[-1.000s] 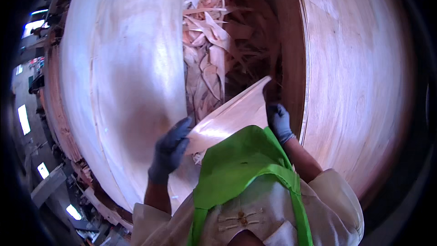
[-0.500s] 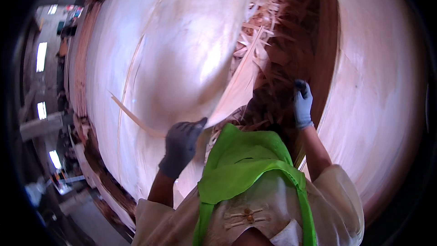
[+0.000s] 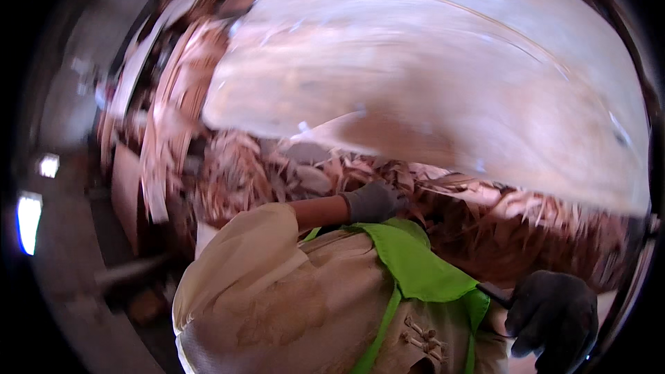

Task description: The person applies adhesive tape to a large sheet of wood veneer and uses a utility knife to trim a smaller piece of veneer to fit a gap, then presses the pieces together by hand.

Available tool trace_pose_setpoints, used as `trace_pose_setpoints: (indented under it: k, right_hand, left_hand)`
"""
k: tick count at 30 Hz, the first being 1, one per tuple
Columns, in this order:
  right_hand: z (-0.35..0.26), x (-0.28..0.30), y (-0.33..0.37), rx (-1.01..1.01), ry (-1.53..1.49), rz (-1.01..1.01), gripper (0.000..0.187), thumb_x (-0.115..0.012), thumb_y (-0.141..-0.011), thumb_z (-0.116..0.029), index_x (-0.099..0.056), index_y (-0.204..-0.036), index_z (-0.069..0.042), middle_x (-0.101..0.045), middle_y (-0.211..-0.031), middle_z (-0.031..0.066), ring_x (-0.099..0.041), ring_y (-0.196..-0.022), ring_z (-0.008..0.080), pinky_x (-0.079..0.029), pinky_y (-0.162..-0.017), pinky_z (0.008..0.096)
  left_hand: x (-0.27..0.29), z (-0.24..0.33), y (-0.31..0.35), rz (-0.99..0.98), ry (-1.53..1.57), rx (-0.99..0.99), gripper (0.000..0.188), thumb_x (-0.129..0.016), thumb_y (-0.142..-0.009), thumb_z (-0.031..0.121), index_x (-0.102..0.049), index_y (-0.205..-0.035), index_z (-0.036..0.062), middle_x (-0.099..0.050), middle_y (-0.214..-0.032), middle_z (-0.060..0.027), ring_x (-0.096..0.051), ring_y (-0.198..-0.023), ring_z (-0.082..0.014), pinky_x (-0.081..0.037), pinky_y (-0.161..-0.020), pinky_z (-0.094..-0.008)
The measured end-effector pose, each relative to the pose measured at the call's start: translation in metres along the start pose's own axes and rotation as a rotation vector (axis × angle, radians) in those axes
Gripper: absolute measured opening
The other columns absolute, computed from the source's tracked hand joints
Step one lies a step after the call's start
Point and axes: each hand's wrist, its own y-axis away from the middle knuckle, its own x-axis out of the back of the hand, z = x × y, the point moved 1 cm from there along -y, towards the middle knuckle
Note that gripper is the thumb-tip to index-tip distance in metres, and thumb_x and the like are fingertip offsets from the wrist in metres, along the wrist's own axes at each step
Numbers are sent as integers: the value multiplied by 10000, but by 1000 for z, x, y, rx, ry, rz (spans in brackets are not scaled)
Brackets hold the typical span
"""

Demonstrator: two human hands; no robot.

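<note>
My left hand (image 3: 376,201), in a grey glove, reaches among torn wood-veneer strips (image 3: 305,180) just below the near edge of a large pale veneer sheet (image 3: 429,83). Its fingers look curled, and what they hold, if anything, is hidden. My right hand (image 3: 555,318), in a dark-looking glove, is raised close at the lower right. It is closed around a slim dark tool (image 3: 495,294) whose short end sticks out toward my green apron (image 3: 422,263); its kind is unclear. The picture is blurred by motion.
More veneer scraps (image 3: 554,218) fill the gap between the sheet and my body. At the left stand stacked veneer edges (image 3: 183,111) with ragged ends. A grey floor (image 3: 69,284) lies beyond them, with bright light patches.
My view has turned, so the sheet now lies across the top. The veneer strip pulled by my left hand no longer shows there. My right hand has come nearer, at the lower right.
</note>
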Motion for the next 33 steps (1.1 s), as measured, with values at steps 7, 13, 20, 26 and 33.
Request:
trace_pose_setpoints:
  k: [7,13,20,26,33]
  right_hand:
    - [211,-65,-170,34,-452,-178,298,-540,-893,-429,-688,-884,-170,-626,-828,36,-560,-607,190,-376,-401,321]
    - [351,-131,-270,-31,-759,-257,315,-507,-913,-428,-678,-871,-167,-623,-803,23,-540,-577,168,-357,-392,295]
    - [446,-155,-363,-88,-964,-380,339,-468,-935,-427,-666,-855,-164,-621,-774,8,-516,-542,142,-334,-382,266]
    - [538,-150,-435,-141,-1206,-514,377,-398,-971,-389,-647,-809,-157,-637,-800,-7,-488,-531,137,-327,-387,255]
    - [607,-58,-498,94,-1203,-668,441,-354,-985,-399,-667,-815,-138,-662,-880,-8,-458,-522,143,-336,-408,264]
  left_hand:
    - [-47,-55,271,-33,77,717,319,-548,-793,261,-581,-1070,105,-632,-987,-96,-630,-865,-264,-457,-767,-418]
    - [-102,-62,445,104,145,1144,368,-534,-808,250,-544,-1149,111,-623,-1044,-102,-618,-917,-286,-461,-763,-427]
    - [-135,-69,510,458,250,1510,320,-528,-808,248,-553,-1094,107,-639,-913,-126,-633,-784,-311,-485,-680,-450]
    - [-135,-62,533,592,336,1834,281,-546,-801,278,-555,-1023,106,-640,-824,-128,-631,-714,-315,-490,-620,-446]
    - [-89,-145,570,518,439,1965,334,-582,-779,300,-566,-1067,131,-636,-970,-135,-637,-799,-312,-502,-668,-443]
